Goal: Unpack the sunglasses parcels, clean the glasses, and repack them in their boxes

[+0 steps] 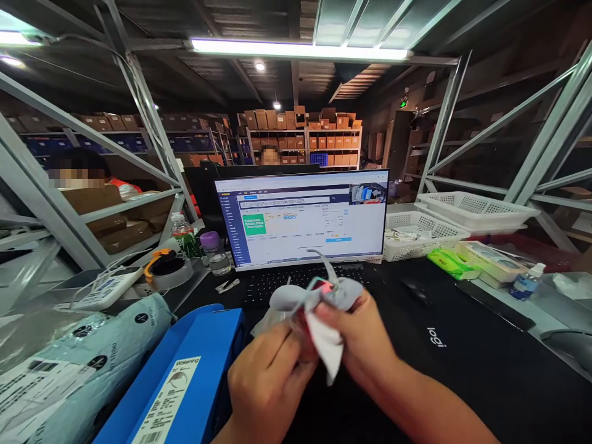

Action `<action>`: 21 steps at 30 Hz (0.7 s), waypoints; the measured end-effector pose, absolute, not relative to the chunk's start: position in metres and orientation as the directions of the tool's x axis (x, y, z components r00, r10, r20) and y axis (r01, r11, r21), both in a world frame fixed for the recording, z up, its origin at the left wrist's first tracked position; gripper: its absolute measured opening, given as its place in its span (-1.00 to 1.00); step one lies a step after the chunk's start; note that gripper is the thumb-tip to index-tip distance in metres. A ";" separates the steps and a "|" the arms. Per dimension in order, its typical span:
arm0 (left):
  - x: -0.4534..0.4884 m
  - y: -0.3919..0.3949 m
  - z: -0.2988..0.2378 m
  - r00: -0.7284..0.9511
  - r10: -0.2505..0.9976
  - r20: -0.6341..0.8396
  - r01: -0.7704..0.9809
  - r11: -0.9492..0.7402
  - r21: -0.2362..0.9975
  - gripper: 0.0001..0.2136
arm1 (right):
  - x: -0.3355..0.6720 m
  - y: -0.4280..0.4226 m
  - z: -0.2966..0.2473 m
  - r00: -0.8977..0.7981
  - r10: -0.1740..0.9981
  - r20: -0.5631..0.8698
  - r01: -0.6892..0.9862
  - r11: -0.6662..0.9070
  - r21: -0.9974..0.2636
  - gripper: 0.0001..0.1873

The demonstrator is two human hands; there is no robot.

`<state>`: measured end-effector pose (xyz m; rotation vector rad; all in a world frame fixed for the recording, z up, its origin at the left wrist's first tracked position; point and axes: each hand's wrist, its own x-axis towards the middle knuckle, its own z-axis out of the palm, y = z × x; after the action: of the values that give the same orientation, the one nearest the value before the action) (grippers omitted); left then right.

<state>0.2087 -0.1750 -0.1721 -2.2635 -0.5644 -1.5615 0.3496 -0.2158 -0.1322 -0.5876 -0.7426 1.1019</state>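
Note:
My left hand (266,373) and my right hand (358,336) meet over the black desk mat (462,370), both closed on a crumpled grey plastic mailer bag (319,296). A white slip (326,345) hangs down between the fingers, and something red shows inside the bag. The bag is held just in front of the black keyboard (277,283) and the lit monitor (305,216).
A blue box (185,376) and a pale green parcel (83,357) lie at left, with a tape roll (169,268) and bottles behind. White baskets (435,231), green packs, a mouse (416,290) and a small bottle sit right. People work behind the metal shelving.

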 end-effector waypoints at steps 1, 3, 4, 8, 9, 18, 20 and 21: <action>0.210 -0.175 -0.172 0.332 0.093 0.939 0.473 -0.877 -0.081 -0.93 | 0.356 -0.217 -0.128 0.247 0.945 0.212 -0.619 0.323 -0.716 -0.73; 0.212 -0.174 -0.172 0.348 0.046 0.936 0.451 -0.884 -0.124 -0.93 | 0.358 -0.216 -0.129 0.302 0.938 0.172 -0.650 0.334 -0.683 -0.71; 0.212 -0.173 -0.172 0.346 0.044 0.937 0.465 -0.875 -0.131 -0.94 | 0.354 -0.216 -0.134 0.362 0.917 0.165 -0.620 0.369 -0.692 -0.69; 0.208 -0.167 -0.172 0.309 0.129 0.942 0.572 -0.817 -0.076 -0.94 | 0.326 -0.213 -0.160 0.526 0.824 0.212 -0.387 0.454 -0.803 -0.62; 0.207 -0.166 -0.173 0.300 0.144 0.943 0.581 -0.811 -0.061 -0.92 | 0.322 -0.212 -0.163 0.496 0.840 0.219 -0.368 0.431 -0.823 -0.61; 0.204 -0.156 -0.164 0.421 0.301 0.855 0.510 -0.858 0.051 -0.86 | 0.398 -0.188 -0.129 0.121 0.983 0.135 -0.487 0.177 -0.855 -0.63; 0.194 -0.149 -0.156 0.461 0.413 0.785 0.500 -0.852 0.154 -0.82 | 0.431 -0.194 -0.123 0.050 0.985 0.164 -0.217 0.171 -0.961 -0.64; 0.188 -0.147 -0.152 0.487 0.452 0.748 0.482 -0.853 0.201 -0.82 | 0.448 -0.200 -0.119 0.066 0.978 0.196 -0.036 0.199 -0.979 -0.67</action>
<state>0.1880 -0.1468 -0.1515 -2.6776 -0.8412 -1.3303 0.4480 -0.2001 -0.1190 -1.0603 -1.2205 1.0376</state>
